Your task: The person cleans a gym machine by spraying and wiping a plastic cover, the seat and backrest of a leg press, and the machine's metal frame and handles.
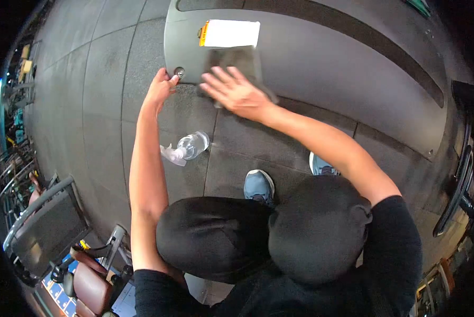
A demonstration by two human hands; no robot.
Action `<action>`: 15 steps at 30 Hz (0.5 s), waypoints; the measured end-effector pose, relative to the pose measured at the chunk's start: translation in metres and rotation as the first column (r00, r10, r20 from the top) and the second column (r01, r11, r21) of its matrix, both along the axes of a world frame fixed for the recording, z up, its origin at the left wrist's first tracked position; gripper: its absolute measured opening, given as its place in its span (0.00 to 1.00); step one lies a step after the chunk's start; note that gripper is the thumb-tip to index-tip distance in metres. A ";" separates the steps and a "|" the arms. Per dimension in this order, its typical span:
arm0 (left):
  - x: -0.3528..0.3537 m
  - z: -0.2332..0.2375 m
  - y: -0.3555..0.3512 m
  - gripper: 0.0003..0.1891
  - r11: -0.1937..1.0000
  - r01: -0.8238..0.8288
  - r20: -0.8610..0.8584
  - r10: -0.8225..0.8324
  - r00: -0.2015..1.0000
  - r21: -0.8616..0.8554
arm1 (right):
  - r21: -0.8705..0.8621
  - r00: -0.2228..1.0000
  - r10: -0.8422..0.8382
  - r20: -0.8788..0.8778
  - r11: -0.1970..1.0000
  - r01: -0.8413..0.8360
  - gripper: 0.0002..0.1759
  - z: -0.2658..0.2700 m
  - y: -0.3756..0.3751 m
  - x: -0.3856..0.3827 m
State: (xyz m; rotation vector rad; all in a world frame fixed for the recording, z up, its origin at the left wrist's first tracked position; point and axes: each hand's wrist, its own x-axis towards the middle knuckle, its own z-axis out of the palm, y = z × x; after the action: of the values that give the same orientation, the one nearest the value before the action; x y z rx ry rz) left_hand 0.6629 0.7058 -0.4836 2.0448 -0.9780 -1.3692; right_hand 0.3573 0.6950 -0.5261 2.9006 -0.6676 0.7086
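Observation:
My left hand (163,89) is at the lower left corner of a large grey machine cover (321,68), its fingers and thumb closed on the edge beside a round bolt (179,72). My right hand (239,96) is slightly blurred by motion. Its fingers are spread flat in front of the cover's lower edge, over a dark square patch (234,58) that looks like a cloth. Just above that patch is a white label (231,33) with an orange strip. A clear spray bottle (193,145) with a white nozzle lies on the floor below my hands.
Dark rubber tiles (105,95) cover the floor. My blue shoes (259,186) are under my bent, black-clad knees (319,227). Gym equipment with a brown pad (91,285) stands at the lower left. A black curved bar (453,190) is at the right.

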 end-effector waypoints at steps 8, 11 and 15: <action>-0.007 0.003 0.005 0.20 0.997 -0.013 -0.024 0.011 1.000 -0.071 | -0.034 0.997 -0.010 -0.070 0.999 0.007 0.36 0.002 0.003 -0.048; -0.009 0.009 0.002 0.19 0.999 0.016 -0.020 -0.017 1.000 -0.052 | -0.083 0.975 -0.137 -0.176 0.989 0.124 0.38 -0.003 0.014 -0.153; -0.018 0.019 0.002 0.20 0.997 0.007 -0.030 -0.009 1.000 -0.073 | -0.002 0.924 -0.261 -0.278 0.963 0.271 0.33 -0.007 0.032 -0.324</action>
State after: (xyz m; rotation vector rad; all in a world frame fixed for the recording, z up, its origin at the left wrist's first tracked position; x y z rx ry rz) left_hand 0.6446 0.7083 -0.4647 1.9628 -1.0091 -1.3445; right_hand 0.0336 0.7271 -0.5326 2.7812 -1.0159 0.2549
